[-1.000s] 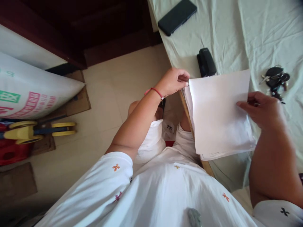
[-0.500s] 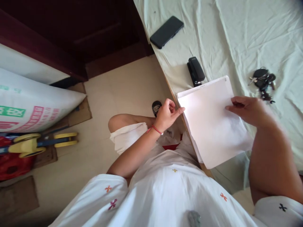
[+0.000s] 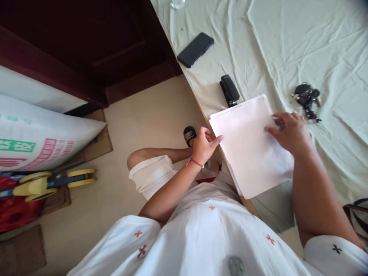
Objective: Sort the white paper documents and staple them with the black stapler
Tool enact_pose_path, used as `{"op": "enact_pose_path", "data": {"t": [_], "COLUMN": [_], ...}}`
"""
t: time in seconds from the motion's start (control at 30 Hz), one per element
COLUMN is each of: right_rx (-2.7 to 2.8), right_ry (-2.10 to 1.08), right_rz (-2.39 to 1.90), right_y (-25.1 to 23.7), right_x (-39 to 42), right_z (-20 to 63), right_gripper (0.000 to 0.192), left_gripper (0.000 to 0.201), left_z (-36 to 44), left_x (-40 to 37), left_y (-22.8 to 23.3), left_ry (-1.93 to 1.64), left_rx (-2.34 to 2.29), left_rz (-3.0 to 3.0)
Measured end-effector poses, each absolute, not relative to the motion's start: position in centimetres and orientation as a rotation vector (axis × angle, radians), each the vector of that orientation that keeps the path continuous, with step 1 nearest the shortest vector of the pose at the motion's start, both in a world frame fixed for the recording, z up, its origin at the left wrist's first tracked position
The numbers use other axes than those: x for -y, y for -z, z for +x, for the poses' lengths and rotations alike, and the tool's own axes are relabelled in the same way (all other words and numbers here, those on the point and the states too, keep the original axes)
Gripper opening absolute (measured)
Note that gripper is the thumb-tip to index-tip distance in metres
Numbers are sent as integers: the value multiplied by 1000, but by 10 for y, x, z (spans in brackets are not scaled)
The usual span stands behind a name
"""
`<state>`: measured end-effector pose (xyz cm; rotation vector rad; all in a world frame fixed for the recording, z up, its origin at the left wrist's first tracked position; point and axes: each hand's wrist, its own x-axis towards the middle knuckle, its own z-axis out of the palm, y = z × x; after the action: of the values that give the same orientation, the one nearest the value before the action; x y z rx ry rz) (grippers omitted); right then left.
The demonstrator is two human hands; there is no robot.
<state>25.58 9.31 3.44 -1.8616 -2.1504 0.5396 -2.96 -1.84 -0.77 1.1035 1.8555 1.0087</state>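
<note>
Tiled beige floor at left carries a large white printed sack (image 3: 43, 138); at right, a table under a wrinkled pale green cloth (image 3: 287, 46). Left hand (image 3: 202, 145), fingers loosely curled and holding nothing, touches the left edge of a stack of white paper sheets (image 3: 247, 145) overhanging the table's near edge. Long axis runs away from the body. Right hand (image 3: 289, 132) lies flat, fingers spread, pressing the stack's right side. Black stapler (image 3: 229, 90) sits just beyond the stack's far corner.

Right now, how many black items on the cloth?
3: phone at the far edge, stapler touching the paper stack, key bunch beyond the right hand. Paper may hide more.
</note>
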Motion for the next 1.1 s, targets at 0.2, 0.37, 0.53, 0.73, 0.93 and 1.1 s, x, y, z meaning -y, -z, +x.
{"op": "enact_pose_path", "data": {"t": [0.2,0.37,0.53,0.73,0.93,1.1], "right_rx": [2121,1998,1378,1156,1295,1337], "right_ry": [-542,-732,-1430,-1357,-936,-776], "right_rz": [-2063,-2152,-2013,-1627,-1113,-827], "right_y": [-43,-52,-53,-53,-74,-89], "right_x": [-79,-74,-51,-20,-45,-69], "right_z": [249,251,261,265,243,241], "right_gripper": [69,62,43,38,37,53], "left_gripper": [49,51,48,60,46,43], "left_z": [-19,-16,-13,-5,-9,-30], "left_x": [39,41,47,66,34,-1], "left_y": [9,21,28,13,-24,-62], "left_ry": [-950,-915,-1000,-1221,-1398,-1533], "left_rx": [-1802,-1776,-1686,-1604,-1099,-1085], "left_rz": [1127,1152,1133,1002,907,1196]}}
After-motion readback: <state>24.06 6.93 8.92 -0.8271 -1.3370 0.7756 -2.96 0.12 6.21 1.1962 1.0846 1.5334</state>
